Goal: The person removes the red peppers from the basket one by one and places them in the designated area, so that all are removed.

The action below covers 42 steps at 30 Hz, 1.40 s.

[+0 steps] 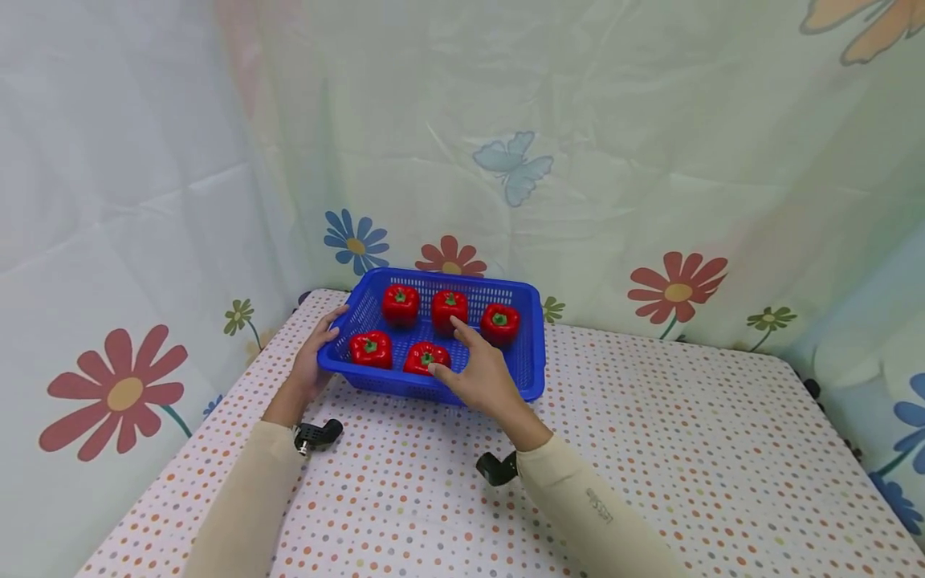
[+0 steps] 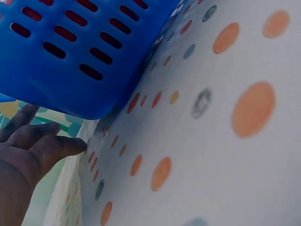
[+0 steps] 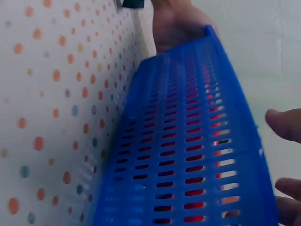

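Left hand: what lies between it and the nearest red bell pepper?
In the head view, the left wall of the blue perforated plastic basket lies between the left hand and the pepper.

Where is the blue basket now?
In the head view, the blue basket is at the back left of the dotted table, by the flowery curtain, with the left hand at its left end and the right hand over its front.
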Each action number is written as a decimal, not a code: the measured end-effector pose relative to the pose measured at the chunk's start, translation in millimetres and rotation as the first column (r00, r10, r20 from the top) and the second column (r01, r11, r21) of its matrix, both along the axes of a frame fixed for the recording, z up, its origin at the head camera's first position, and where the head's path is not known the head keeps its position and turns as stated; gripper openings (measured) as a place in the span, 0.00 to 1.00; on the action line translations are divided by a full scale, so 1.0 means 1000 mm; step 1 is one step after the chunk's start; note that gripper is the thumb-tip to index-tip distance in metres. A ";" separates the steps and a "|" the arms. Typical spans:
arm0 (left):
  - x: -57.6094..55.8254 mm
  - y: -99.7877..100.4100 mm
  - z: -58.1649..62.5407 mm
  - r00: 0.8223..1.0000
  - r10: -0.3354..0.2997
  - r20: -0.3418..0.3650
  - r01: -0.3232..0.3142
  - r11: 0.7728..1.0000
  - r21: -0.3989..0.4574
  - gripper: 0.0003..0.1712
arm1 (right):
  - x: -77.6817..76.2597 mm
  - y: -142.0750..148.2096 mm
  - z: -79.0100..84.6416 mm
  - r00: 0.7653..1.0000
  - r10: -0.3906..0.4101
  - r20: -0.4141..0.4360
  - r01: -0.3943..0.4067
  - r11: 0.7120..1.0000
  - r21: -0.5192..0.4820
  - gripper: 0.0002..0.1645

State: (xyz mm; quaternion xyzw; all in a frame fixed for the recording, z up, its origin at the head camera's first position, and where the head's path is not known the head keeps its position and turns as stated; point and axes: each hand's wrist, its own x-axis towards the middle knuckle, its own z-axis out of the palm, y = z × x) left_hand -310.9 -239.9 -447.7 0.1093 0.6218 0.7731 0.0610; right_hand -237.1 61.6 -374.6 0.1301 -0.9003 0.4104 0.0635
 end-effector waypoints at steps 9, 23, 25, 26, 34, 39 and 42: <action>-0.003 -0.001 -0.005 1.000 0.019 0.019 -0.018 1.000 -0.019 0.28 | -0.038 -0.017 -0.003 0.973 0.006 0.232 -0.023 0.997 0.073 0.49; -0.003 0.001 -0.002 1.000 0.030 0.000 -0.030 0.998 -0.056 0.29 | -0.049 -0.020 -0.010 0.958 0.002 0.285 -0.044 0.989 0.140 0.39; -0.002 0.001 -0.003 0.999 0.034 0.000 -0.034 0.998 -0.056 0.29 | -0.049 -0.020 -0.010 0.955 0.009 0.297 -0.048 0.991 0.123 0.38; -0.002 0.001 -0.004 0.999 0.036 0.001 -0.036 0.998 -0.056 0.29 | -0.049 -0.020 -0.011 0.954 0.011 0.300 -0.048 0.992 0.116 0.37; -0.002 0.002 -0.005 1.000 0.029 0.005 -0.029 0.999 -0.039 0.29 | -0.049 -0.020 -0.013 0.956 0.008 0.294 -0.041 0.994 0.103 0.37; -0.002 0.002 -0.005 0.999 0.036 0.012 -0.035 0.998 -0.043 0.29 | -0.049 -0.020 -0.012 0.955 0.014 0.297 -0.046 0.994 0.099 0.37; -0.002 0.001 -0.005 0.999 0.041 0.011 -0.041 0.998 -0.042 0.29 | -0.049 -0.020 -0.011 0.955 0.018 0.295 -0.050 0.994 0.101 0.36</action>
